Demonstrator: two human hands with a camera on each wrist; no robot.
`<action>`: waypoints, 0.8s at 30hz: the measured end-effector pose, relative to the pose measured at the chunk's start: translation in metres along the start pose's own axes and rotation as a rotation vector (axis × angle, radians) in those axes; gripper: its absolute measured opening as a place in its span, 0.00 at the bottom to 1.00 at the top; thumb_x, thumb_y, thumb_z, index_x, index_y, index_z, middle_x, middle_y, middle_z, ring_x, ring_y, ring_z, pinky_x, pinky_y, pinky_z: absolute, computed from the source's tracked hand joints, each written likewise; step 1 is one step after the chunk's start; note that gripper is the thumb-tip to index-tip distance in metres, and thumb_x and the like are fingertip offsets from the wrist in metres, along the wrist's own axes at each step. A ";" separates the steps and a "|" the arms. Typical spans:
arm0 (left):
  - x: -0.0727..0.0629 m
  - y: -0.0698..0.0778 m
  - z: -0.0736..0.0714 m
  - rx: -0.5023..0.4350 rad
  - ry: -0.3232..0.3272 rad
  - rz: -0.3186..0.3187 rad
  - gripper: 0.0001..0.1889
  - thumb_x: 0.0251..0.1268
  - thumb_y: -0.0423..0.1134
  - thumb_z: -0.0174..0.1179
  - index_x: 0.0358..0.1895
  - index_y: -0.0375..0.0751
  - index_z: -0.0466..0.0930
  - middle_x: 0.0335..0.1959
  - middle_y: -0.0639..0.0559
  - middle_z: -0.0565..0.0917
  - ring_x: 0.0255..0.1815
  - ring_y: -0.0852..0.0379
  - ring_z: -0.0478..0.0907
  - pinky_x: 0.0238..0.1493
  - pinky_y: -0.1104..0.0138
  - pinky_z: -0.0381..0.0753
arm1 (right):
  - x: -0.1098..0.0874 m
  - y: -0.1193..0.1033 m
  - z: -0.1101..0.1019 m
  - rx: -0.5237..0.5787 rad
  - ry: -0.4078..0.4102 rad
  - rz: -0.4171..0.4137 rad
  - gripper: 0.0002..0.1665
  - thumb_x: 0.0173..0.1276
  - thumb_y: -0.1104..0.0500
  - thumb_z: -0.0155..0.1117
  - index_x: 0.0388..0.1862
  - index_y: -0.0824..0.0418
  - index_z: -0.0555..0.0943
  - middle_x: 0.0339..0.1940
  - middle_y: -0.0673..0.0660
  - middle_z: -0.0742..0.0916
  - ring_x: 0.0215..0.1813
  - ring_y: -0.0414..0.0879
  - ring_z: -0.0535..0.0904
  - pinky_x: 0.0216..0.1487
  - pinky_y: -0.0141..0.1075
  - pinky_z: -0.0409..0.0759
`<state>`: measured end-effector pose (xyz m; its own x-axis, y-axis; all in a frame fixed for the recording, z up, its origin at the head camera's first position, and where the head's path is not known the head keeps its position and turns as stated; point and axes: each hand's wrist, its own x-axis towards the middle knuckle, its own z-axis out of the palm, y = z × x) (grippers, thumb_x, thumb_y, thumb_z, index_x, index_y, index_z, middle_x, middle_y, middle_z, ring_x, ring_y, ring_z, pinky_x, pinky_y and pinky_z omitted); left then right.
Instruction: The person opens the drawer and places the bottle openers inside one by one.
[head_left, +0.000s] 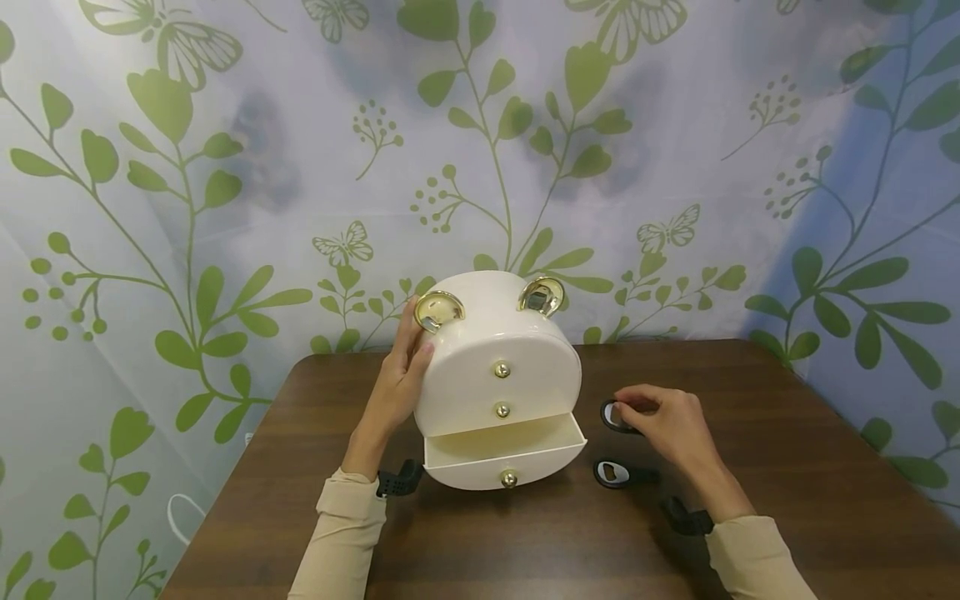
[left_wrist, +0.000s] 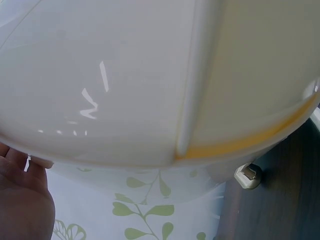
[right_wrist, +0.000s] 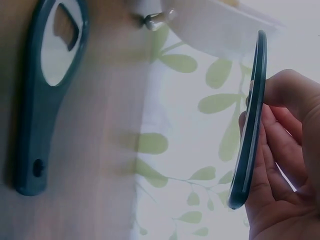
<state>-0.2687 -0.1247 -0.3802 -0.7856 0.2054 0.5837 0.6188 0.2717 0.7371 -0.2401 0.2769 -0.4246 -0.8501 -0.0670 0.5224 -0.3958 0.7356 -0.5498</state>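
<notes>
A rounded white drawer box (head_left: 487,358) with gold ears and gold knobs stands on the table. Its bottom drawer (head_left: 506,454) is pulled out. Against the box's left side, just below the gold ear, rests my left hand (head_left: 397,379); the left wrist view shows its fingers (left_wrist: 37,167) at the box's edge. My right hand (head_left: 667,421) pinches a black bottle opener (right_wrist: 252,125) with a metal head between thumb and fingers, raised above the table. A second bottle opener (head_left: 613,474) lies on the table nearby, right of the open drawer.
The brown wooden table (head_left: 585,550) carries everything. Behind it hangs a pale cloth (head_left: 300,167) with green leaves and butterflies. A white cable (head_left: 180,517) loops beyond the table's left edge.
</notes>
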 end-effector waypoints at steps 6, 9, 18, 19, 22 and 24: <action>0.000 0.001 0.000 0.005 0.001 -0.003 0.36 0.85 0.41 0.46 0.86 0.61 0.37 0.78 0.48 0.66 0.76 0.52 0.65 0.73 0.44 0.64 | 0.000 -0.010 -0.002 0.016 0.019 -0.031 0.09 0.60 0.65 0.78 0.40 0.57 0.92 0.35 0.53 0.93 0.33 0.43 0.90 0.32 0.24 0.79; 0.000 0.001 0.000 0.005 0.000 -0.008 0.36 0.85 0.42 0.45 0.86 0.62 0.38 0.78 0.48 0.66 0.76 0.51 0.65 0.72 0.44 0.65 | 0.000 -0.016 -0.003 0.027 0.028 -0.039 0.09 0.60 0.65 0.79 0.40 0.57 0.92 0.34 0.52 0.93 0.33 0.42 0.90 0.32 0.23 0.79; 0.001 0.003 0.000 0.018 0.001 0.002 0.36 0.85 0.41 0.45 0.86 0.65 0.37 0.78 0.48 0.66 0.77 0.52 0.64 0.73 0.44 0.63 | 0.000 -0.031 -0.005 -0.001 0.092 -0.107 0.10 0.58 0.65 0.80 0.36 0.53 0.91 0.31 0.47 0.92 0.33 0.43 0.89 0.32 0.23 0.77; 0.001 0.004 0.000 0.018 0.001 0.002 0.36 0.85 0.41 0.45 0.85 0.65 0.37 0.79 0.48 0.66 0.77 0.52 0.63 0.74 0.44 0.63 | 0.000 -0.032 -0.005 -0.007 0.096 -0.111 0.10 0.58 0.65 0.80 0.36 0.53 0.91 0.31 0.47 0.91 0.33 0.43 0.89 0.33 0.24 0.77; 0.000 0.005 0.000 0.018 0.002 -0.005 0.37 0.85 0.41 0.45 0.85 0.65 0.37 0.79 0.49 0.66 0.77 0.52 0.63 0.74 0.45 0.63 | -0.001 -0.036 -0.004 -0.001 0.091 -0.113 0.09 0.58 0.65 0.80 0.36 0.52 0.91 0.30 0.46 0.91 0.33 0.43 0.89 0.33 0.25 0.78; -0.001 0.004 0.000 0.016 0.000 -0.007 0.37 0.85 0.40 0.45 0.86 0.63 0.36 0.79 0.48 0.65 0.78 0.52 0.62 0.74 0.45 0.62 | -0.002 -0.038 -0.003 0.002 0.085 -0.121 0.09 0.58 0.65 0.80 0.36 0.52 0.91 0.30 0.45 0.91 0.33 0.43 0.89 0.33 0.25 0.78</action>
<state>-0.2648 -0.1234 -0.3778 -0.7900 0.2035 0.5784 0.6129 0.2885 0.7356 -0.2222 0.2511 -0.4028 -0.7639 -0.0976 0.6379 -0.4941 0.7244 -0.4808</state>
